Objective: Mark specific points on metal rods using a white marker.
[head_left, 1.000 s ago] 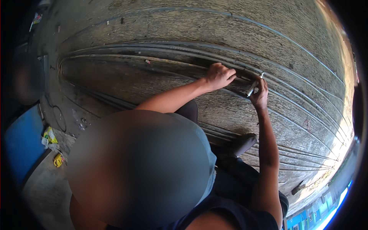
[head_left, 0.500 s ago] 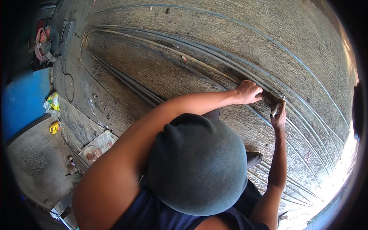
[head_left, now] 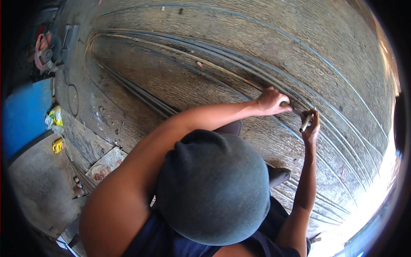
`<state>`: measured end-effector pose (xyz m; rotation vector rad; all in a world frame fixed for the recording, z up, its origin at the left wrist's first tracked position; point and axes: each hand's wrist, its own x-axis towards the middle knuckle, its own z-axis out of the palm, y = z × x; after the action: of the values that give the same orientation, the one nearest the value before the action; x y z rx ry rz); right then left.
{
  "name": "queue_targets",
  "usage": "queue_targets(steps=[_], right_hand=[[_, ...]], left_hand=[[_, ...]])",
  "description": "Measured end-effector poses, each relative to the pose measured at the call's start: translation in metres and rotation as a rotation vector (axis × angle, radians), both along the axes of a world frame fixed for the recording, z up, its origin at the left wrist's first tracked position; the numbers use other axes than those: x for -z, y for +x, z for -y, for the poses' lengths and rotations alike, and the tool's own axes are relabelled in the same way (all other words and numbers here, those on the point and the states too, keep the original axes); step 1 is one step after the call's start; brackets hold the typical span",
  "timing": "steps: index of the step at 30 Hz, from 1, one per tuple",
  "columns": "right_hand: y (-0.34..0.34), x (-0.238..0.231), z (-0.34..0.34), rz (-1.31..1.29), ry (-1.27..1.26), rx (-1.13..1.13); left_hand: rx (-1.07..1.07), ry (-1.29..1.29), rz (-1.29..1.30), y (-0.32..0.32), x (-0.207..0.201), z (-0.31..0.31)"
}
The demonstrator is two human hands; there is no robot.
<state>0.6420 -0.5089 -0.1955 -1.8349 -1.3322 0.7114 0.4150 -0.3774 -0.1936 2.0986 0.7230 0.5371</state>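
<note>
My left hand [head_left: 272,103] is closed around the dark, rounded end of a short tool, reaching across above the rods. Close to its right, my right hand [head_left: 311,127] has its fingers wrapped round a pale, tube-like handle [head_left: 305,124]. A dark bar [head_left: 296,112] runs between the two hands; its exact kind I cannot make out. Beneath and beyond the hands, long thin metal rods [head_left: 239,59] lie on the rough floor, bent into a loop at the far left. A rusty brown rod [head_left: 205,64] runs toward my left hand.
A grey cap [head_left: 214,188] covers the lower middle of the view. Toward the left edge are a red cutting machine [head_left: 43,52], a blue panel [head_left: 28,113], a yellow container [head_left: 58,145] and a paper sack [head_left: 106,164]. More rods [head_left: 135,88] lie left of my arm.
My left hand has shifted slightly left, and the dark tool end now shows in its grip. The pale handle at my right hand has tilted. The whole view has shifted a little.
</note>
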Motion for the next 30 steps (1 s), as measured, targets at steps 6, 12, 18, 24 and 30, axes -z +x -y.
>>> queue_targets(steps=[6,12,18,24,30], right_hand=[[-0.044,-0.058,-0.037,-0.117,-0.026,-0.023],[-0.138,-0.110,-0.106,-0.117,0.207,-0.164],[-0.244,-0.136,-0.169,-0.253,0.233,-0.276],[-0.286,-0.149,-0.201,-0.280,0.218,-0.267],[-0.191,-0.135,-0.178,-0.298,0.361,-0.206]], left_hand=[[-0.152,-0.378,0.150,-0.047,-0.018,-0.003],[-0.278,-1.130,0.193,-0.074,-0.039,0.041],[-0.356,-0.741,0.188,-0.097,-0.028,0.026],[-0.468,-0.706,0.414,-0.113,-0.033,0.004],[-0.779,-1.224,1.037,-0.111,-0.046,-0.021]])
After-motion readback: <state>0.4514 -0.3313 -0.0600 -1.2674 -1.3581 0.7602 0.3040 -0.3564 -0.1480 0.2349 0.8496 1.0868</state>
